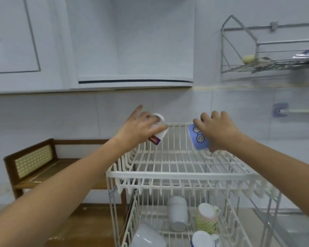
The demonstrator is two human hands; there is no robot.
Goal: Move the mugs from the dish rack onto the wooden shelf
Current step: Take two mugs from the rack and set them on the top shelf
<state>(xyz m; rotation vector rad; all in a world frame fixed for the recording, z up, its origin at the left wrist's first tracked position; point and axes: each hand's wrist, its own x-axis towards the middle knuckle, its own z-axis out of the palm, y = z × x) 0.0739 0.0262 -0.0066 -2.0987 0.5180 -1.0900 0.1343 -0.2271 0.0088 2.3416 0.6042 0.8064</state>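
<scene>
A white two-tier dish rack [182,175] stands in front of me. My left hand [141,127] grips a white mug with a red label [159,135], tilted, above the rack's top tier at its back left. My right hand [216,129] grips a blue mug with spiral marks [198,138], tilted, at the back right of the top tier. On the lower tier lie several mugs: a white one [177,213], a yellow-green patterned one [206,218], a white one at the front left [146,236] and another [202,239]. The wooden shelf [43,168] stands left of the rack.
White wall cabinets [96,41] hang above. A metal wall rack [268,50] with a soap bar and other items is at the upper right. A towel bar [292,111] is fixed to the tiled wall. A wooden lower surface [89,223] lies under the shelf.
</scene>
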